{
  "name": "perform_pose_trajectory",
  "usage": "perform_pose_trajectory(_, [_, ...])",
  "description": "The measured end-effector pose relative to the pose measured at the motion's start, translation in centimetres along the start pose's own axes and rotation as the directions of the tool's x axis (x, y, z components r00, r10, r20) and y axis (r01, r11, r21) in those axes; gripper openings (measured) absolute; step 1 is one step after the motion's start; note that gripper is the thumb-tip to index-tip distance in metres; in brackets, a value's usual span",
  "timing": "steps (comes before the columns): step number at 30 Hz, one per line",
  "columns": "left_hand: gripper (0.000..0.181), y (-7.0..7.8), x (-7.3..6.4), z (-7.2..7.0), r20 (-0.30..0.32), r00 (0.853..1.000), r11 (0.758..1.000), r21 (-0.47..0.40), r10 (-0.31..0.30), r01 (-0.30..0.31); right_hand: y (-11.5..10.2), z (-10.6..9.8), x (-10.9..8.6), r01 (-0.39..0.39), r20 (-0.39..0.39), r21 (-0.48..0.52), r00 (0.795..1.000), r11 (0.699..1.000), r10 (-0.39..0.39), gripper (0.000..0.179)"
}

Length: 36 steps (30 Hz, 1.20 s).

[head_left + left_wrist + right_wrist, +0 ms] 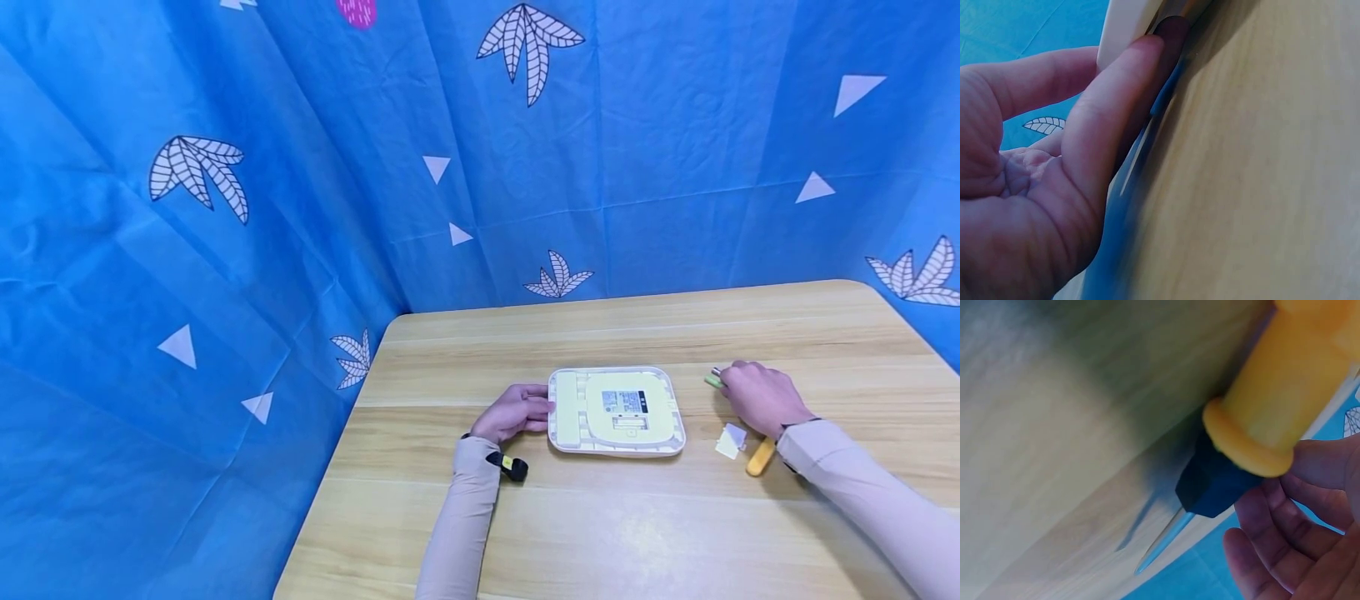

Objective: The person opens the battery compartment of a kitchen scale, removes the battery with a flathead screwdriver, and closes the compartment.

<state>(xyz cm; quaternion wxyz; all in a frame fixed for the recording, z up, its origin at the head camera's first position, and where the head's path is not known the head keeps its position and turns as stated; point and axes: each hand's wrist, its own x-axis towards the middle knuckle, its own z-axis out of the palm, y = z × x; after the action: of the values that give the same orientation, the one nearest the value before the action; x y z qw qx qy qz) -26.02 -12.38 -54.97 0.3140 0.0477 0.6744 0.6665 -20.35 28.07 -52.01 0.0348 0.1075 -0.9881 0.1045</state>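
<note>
A white rounded device (573, 408) lies on the table with a printed label (624, 402) and a small open recess (630, 423) facing up. My left hand (517, 412) grips its left edge between thumb and fingers; the left wrist view shows the thumb (1116, 94) against that edge. To the device's right, my right hand (765, 398) is low over the table, fingertips right at small green, silver-ended cylinders (714, 382). I cannot tell whether the fingers hold one. Beneath the right wrist is a screwdriver (1285, 394) with a yellow handle, black collar and metal shaft.
A small, thin white piece (731, 440) lies between the device and the screwdriver handle (761, 458). The wooden table (465, 342) ends at the back and left against a blue patterned curtain (495, 200).
</note>
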Motion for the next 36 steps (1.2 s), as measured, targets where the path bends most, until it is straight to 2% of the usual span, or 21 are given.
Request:
perform_pose_trajectory(23, [0.052, 0.1, -0.2, 0.1, -0.005, 1.0, 1.0, 0.011, 0.001, -0.001, 0.0, 0.0, -0.1, -0.022, 0.012, 0.021, 1.0, 1.0, 0.022, 0.014])
perform_pose_trajectory(28, [0.052, 0.0, -0.2, 0.1, -0.004, 1.0, 1.0, 0.014, 0.008, -0.008, 0.0, -0.6, -0.5, -0.017, -0.001, 0.036, 1.0, 0.999, 0.017, 0.021])
perform_pose_trajectory(36, [0.052, -0.1, -0.2, 0.0, 0.003, 1.0, 1.0, 0.012, 0.007, -0.007, 0.3, -2.7, -1.3, -0.032, -0.049, 0.061, 0.998, 0.998, 0.035, 0.028])
